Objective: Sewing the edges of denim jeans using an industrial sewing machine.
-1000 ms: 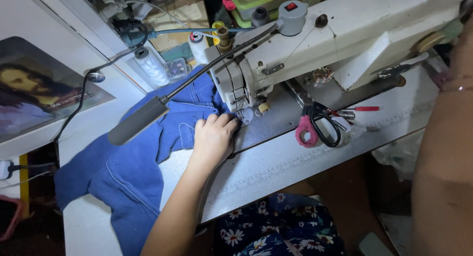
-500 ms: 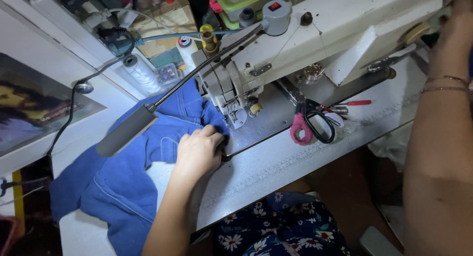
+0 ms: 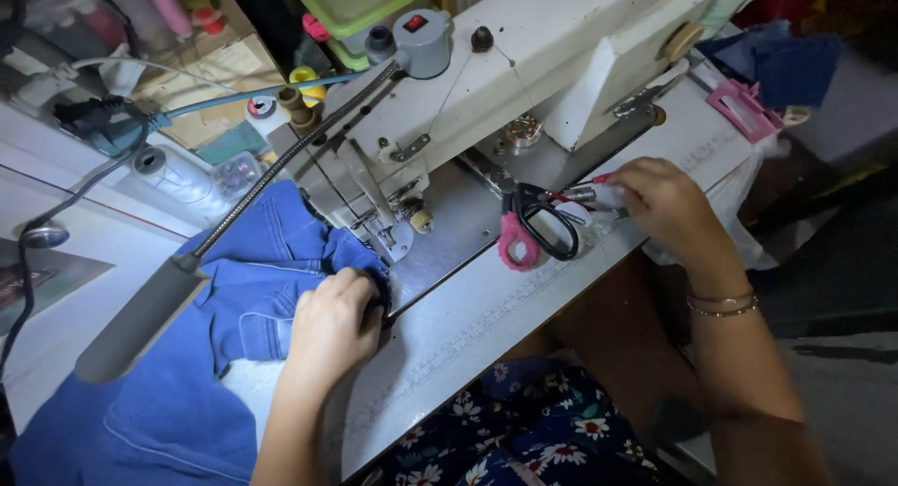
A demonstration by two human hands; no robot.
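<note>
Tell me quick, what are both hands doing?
Left hand: closed, gripping the blue fabric.
Right hand: fingers curled beside the scissors; holding anything, cannot tell.

Bright centre, dim edges (slight blur)

— What's under the left hand (image 3: 332,322)?
— The garment (image 3: 234,327), on the table (image 3: 486,308), just left of the sewing machine (image 3: 505,84). A lamp arm (image 3: 140,313) lies across the cloth, left of that hand.
— And by the right hand (image 3: 664,205)?
— Scissors (image 3: 533,229) lie just left of it, between the hands, on the machine bed.
</note>
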